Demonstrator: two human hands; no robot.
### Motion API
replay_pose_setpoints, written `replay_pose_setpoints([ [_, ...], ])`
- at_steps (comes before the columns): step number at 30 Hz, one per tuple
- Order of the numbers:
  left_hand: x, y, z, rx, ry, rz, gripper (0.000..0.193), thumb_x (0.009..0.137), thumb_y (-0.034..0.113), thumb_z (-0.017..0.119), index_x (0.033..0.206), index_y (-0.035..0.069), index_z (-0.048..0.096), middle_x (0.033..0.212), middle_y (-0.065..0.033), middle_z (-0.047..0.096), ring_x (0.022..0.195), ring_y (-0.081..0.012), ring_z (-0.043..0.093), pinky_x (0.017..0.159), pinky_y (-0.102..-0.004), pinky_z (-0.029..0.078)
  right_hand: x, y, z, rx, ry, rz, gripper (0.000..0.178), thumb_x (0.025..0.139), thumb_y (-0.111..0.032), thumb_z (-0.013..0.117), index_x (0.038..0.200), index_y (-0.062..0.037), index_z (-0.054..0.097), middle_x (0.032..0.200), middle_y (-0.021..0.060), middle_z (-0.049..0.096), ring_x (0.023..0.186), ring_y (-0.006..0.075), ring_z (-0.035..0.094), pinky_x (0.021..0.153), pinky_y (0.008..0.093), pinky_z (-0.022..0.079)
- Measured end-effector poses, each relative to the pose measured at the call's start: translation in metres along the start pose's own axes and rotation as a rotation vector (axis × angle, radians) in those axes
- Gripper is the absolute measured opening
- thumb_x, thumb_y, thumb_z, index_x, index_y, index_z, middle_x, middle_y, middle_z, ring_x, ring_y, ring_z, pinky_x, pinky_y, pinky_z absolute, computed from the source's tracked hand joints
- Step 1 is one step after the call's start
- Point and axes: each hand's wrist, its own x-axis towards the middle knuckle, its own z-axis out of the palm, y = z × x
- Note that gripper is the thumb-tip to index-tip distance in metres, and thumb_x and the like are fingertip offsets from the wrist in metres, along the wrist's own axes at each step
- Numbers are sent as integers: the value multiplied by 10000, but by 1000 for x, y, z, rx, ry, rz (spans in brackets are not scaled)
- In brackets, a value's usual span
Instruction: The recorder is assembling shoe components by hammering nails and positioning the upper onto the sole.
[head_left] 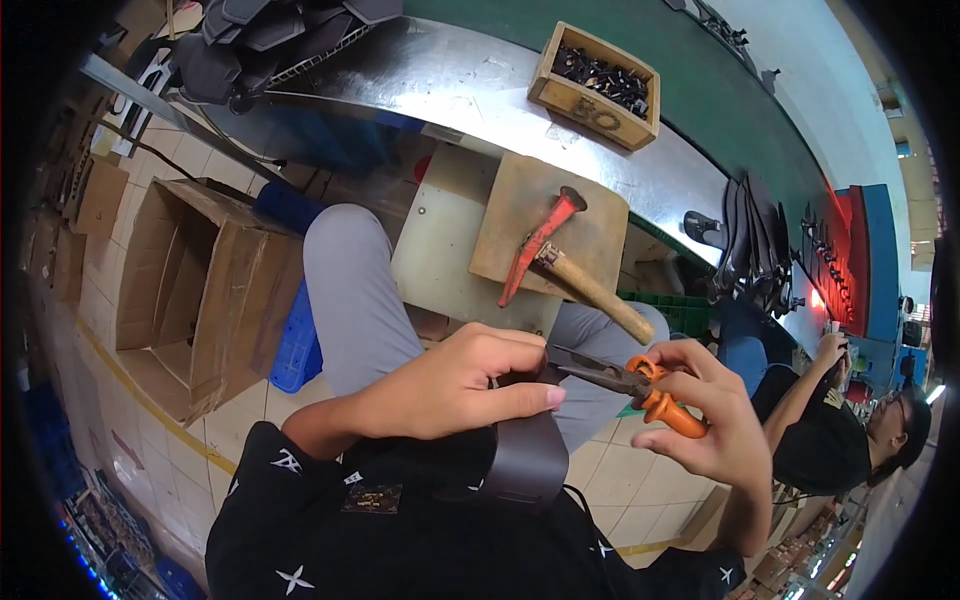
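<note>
My left hand [470, 385] is closed, pinching the upper end of a dark brown curved leather-like piece [528, 462], which hangs down against my black shirt. Its upper end is mostly hidden by my fingers. In my right hand [705, 410] is a pair of orange-handled scissors [620, 378], the dark blades pointing left, slightly apart, with tips close to my left fingers. Whether the blades touch the brown piece, I cannot tell. Beyond my hands, a hammer [590, 290] with a red head and wooden handle lies on a tan square block [510, 215].
The block rests on a pale stand [430, 255] between my knees. On the metal-edged bench [440, 75] sits a wooden box [600, 120] of small dark parts. Dark pieces [265, 45] pile at far left. A cardboard box [215, 300] stands left; another person [820, 430] sits right.
</note>
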Motion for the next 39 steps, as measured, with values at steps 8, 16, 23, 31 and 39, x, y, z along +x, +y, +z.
replay_pose_setpoints([
  [8, -3, 6, -12, 71, -135, -58, 253, 931, 185, 647, 906, -66, 635, 838, -161, 596, 759, -286, 595, 687, -349, 447, 3, -15, -6, -90, -132, 36, 368, 825, -266, 786, 972, 49, 667, 1084, 206, 616, 931, 355, 629, 799, 372, 520],
  [16, -7, 12, -12, 139, -87, -154, 270, 929, 192, 644, 848, -64, 619, 804, -152, 585, 771, -264, 593, 686, -340, 433, 5, -30, 4, -87, -87, 129, 396, 862, -314, 714, 837, 65, 601, 1008, 205, 592, 820, 333, 583, 716, 356, 473],
  [23, -12, 6, -13, 52, -74, -94, 211, 923, 167, 647, 903, -42, 670, 812, -125, 606, 771, -252, 594, 681, -330, 430, 17, 0, -13, -65, -116, -13, 359, 810, -283, 790, 847, 42, 644, 1062, 216, 610, 902, 345, 627, 792, 380, 509],
  [31, -9, 14, -18, -56, -97, -127, 203, 934, 166, 631, 894, -24, 691, 837, -95, 635, 799, -191, 611, 713, -302, 452, 70, 113, -44, -232, 440, 84, 417, 952, -356, 615, 838, 45, 616, 918, 125, 629, 867, 245, 618, 745, 344, 461],
  [39, -5, 6, -8, -102, 7, -183, 351, 976, 267, 616, 835, -54, 641, 695, -46, 483, 686, -79, 468, 615, -282, 381, 158, 222, -49, -909, 716, 74, 277, 943, -305, 595, 1033, -67, 704, 1034, 119, 677, 1016, 295, 626, 897, 485, 411],
])
